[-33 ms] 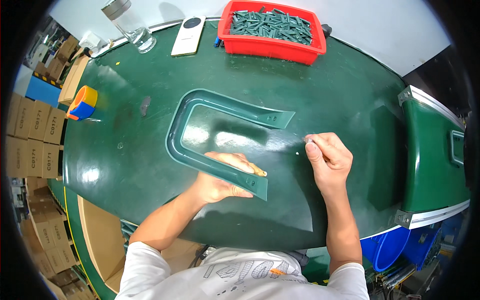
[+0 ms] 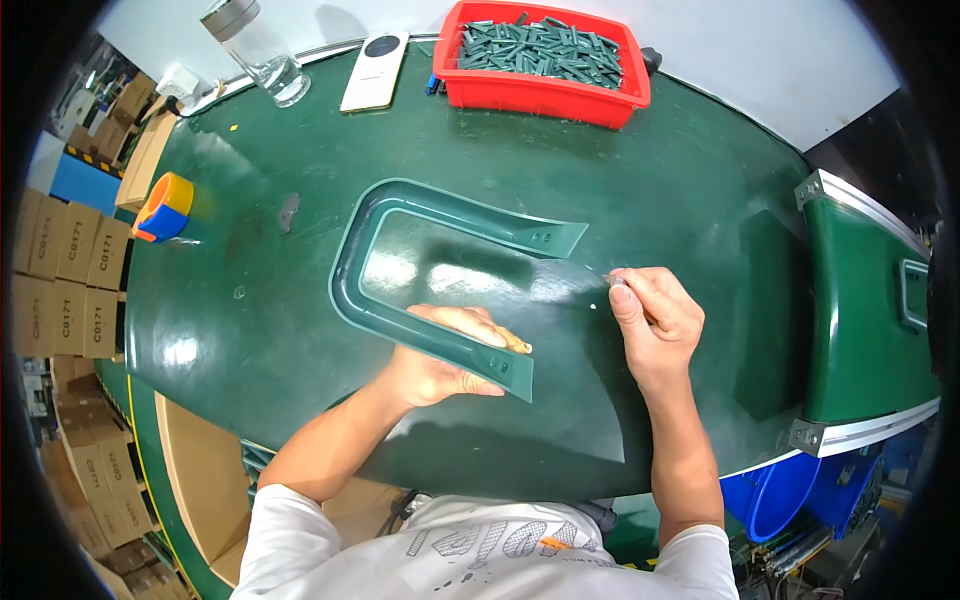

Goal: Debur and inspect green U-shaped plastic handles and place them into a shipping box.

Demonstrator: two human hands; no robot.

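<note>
A green U-shaped plastic channel piece is held over the table, its bend to the left and both ends pointing right. My left hand grips its near arm from below, thumb and fingers on either side. One finger of that hand wears a yellowish cover. To the right of the piece and apart from it, my right hand is closed in a pinch. A small thin sliver pokes out of its fingertips toward the left; its kind is too small to make out.
The green table carries a red bin of small green pieces, a phone, a glass bottle, and a yellow-blue tape roll. At right stands a green metal-edged panel; cartons are stacked at left.
</note>
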